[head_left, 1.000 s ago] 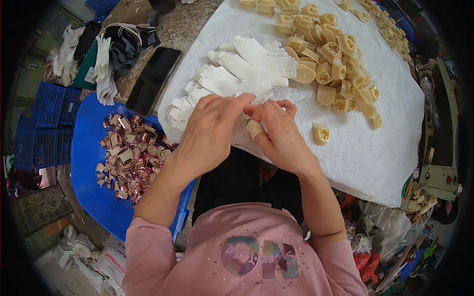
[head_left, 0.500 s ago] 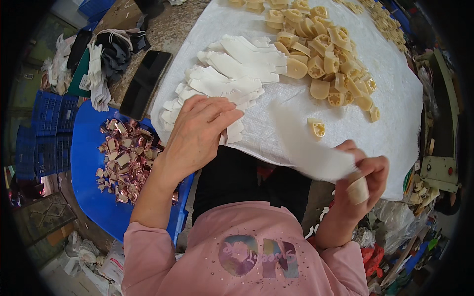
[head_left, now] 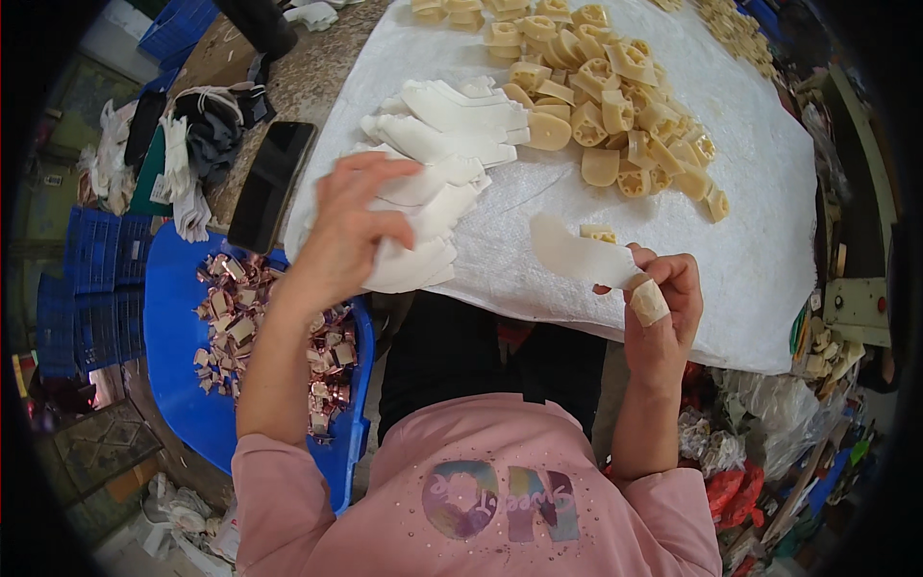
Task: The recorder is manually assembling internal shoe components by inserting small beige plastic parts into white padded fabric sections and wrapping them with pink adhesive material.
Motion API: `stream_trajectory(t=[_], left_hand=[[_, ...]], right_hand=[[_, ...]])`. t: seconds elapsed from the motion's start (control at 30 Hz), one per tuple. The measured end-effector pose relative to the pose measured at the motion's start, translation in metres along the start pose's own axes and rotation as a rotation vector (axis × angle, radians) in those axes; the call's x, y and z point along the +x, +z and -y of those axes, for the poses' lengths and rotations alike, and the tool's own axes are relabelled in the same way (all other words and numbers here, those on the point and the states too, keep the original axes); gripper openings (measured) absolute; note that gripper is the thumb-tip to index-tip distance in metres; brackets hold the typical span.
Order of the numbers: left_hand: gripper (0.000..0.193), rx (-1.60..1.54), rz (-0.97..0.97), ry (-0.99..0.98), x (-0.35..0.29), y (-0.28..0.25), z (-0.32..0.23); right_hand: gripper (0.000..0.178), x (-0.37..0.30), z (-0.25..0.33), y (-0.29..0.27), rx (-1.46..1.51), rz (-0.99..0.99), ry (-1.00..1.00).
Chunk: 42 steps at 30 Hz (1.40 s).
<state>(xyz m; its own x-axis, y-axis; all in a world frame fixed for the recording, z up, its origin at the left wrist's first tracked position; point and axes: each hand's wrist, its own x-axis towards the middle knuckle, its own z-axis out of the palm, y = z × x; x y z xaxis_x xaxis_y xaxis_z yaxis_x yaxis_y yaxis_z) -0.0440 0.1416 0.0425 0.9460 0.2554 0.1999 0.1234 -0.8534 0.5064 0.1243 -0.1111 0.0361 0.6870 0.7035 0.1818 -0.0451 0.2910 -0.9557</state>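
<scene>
My right hand [head_left: 663, 298], its thumb wrapped in tan tape, pinches one end of a thin curved white strip [head_left: 579, 252]. The strip's free end points left over the table. Just behind it sits a single beige hollow plastic piece [head_left: 598, 233], partly hidden. My left hand [head_left: 351, 231] hovers at the left edge of a fanned-out pile of white cut pieces [head_left: 433, 192], fingers apart and slightly blurred. Whether its fingertips touch the pile I cannot tell. Behind the pile lies a heap of similar beige hollow pieces [head_left: 615, 106].
A white woven sheet [head_left: 519, 207] covers the table. On the left lie a black phone [head_left: 272, 183] and some gloves [head_left: 178, 163]. Below them a blue tub [head_left: 183, 356] holds shiny pinkish parts [head_left: 236, 327]. Crumpled clear plastic [head_left: 769, 409] lies at the lower right.
My left hand has shifted left across the white pile and its fingers have spread. My right hand has moved left and up with the strip, which now shows sharply.
</scene>
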Motion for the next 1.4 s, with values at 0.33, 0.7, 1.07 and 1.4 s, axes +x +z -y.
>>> stream_trajectory(t=[0.33,0.7,1.07,1.4], left_hand=[[0.041,0.052,-0.135,-0.165,-0.016,-0.021,0.022],[0.034,0.344,-0.282,-0.057,-0.008,0.001,-0.021],[0.049,-1.605,-0.171,-0.441,0.005,0.089,-0.094],[0.036,-1.550,-0.219,-0.607,0.007,0.106,-0.088]], right_hand=[[0.011,-0.002,-0.009,-0.002,0.023,0.000,0.025],[0.011,-0.004,-0.013,-0.002,0.024,0.004,0.014],[0.011,-0.007,-0.013,-0.013,0.133,0.282,0.198],[0.037,0.021,-0.036,-0.041,-1.138,0.203,-0.254]])
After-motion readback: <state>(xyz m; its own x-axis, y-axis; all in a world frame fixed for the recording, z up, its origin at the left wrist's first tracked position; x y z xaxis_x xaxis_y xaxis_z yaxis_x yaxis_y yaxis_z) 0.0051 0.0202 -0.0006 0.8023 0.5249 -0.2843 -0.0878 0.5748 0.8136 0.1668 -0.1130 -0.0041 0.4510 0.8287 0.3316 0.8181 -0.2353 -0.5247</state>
